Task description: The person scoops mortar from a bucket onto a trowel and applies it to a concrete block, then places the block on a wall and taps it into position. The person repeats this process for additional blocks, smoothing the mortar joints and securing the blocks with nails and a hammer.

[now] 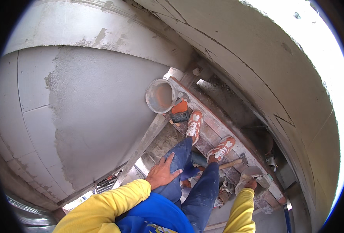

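My left hand (163,172) lies on my left thigh near the knee, fingers stretched out, holding nothing. Down at the right, my right hand (251,184) is closed at a translucent pail (245,179). Next to its fingers is a flat grey blade, which looks like a trowel (262,181); the handle is hidden in the hand. A hammer (234,162) with a wooden handle lies on the planks between my right shoe and the pail. Both my feet, in orange and white shoes, stand on the plank platform (209,134).
A large bucket (161,96) stands at the platform's far end, beside an orange piece (179,107) and a dark flat tool (181,117). Partly plastered wall (98,105) rises at left, a block wall (257,66) at right. Someone's blue clothing (190,171) shows below between my legs.
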The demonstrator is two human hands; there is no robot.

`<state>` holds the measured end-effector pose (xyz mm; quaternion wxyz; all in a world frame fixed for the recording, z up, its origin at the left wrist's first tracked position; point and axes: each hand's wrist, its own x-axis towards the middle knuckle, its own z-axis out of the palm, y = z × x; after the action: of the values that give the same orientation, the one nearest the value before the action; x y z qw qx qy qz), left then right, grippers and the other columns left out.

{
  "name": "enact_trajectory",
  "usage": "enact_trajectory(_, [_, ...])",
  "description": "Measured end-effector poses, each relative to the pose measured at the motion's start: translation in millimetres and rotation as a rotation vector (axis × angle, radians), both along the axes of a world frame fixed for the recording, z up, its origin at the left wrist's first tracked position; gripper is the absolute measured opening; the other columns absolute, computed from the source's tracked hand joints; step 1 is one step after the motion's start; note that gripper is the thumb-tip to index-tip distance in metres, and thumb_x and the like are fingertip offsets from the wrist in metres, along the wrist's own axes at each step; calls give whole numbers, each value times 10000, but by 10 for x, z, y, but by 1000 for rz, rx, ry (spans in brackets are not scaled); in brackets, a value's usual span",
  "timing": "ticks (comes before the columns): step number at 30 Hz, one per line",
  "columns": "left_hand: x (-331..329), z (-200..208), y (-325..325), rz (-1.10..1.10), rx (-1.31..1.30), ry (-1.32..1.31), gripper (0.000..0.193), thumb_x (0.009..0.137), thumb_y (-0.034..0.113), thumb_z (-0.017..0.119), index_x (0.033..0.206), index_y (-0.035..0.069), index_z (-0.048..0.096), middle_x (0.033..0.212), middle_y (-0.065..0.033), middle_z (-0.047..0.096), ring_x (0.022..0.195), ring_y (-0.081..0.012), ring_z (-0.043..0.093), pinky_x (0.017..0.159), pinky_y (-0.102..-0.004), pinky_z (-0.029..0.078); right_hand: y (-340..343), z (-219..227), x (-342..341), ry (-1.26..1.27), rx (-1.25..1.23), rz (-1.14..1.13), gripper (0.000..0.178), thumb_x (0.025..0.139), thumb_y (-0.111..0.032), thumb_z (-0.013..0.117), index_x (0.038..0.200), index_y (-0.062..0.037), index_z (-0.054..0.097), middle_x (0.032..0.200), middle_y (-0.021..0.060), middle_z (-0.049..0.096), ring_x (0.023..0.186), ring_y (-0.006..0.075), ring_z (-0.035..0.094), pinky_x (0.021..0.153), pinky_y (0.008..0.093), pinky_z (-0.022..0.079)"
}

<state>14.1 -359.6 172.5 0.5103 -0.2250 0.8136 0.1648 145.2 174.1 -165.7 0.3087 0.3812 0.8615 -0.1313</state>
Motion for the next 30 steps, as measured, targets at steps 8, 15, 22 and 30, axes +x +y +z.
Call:
enact_trajectory(8, [71, 19, -225, 55, 53, -8, 968, 980, 577, 697, 1695, 79, 275, 1496, -353, 489, 1329, -545, 576, 1094, -566, 514, -919, 205, -816, 439, 158, -71, 316, 991, -245, 629, 1100, -3, 799, 1071, 252, 790, 1031, 409, 759, 893, 492, 578])
enact_trajectory(15, [308, -136, -466, 212, 96, -51, 982, 977, 571, 709, 1697, 77, 258, 1511, -354, 465, 1351, -554, 549, 1093, -578, 510, -3429, -432, -2074, 345, -409, 396, 221, 954, -235, 669, 1049, -43, 728, 991, 239, 753, 936, 454, 729, 870, 541, 560])
enact_trajectory(22, [516, -303, -731, 419, 156, -1, 984, 950, 500, 779, 1664, 29, 294, 1545, -325, 448, 1396, -521, 522, 1139, -546, 486, -5639, -1620, -3103, 210, -653, 649, 386, 924, -259, 745, 1241, -46, 690, 1147, 262, 749, 1128, 446, 716, 1005, 500, 552])
enact_trajectory(30, [608, -369, -944, 495, 164, 55, 976, 936, 485, 798, 1653, 27, 321, 1528, -340, 463, 1376, -527, 540, 1112, -562, 500, -6331, -2054, -3226, 220, -410, 875, 582, 917, -315, 769, 1391, -29, 588, 1197, 279, 740, 1167, 442, 709, 1054, 510, 557])
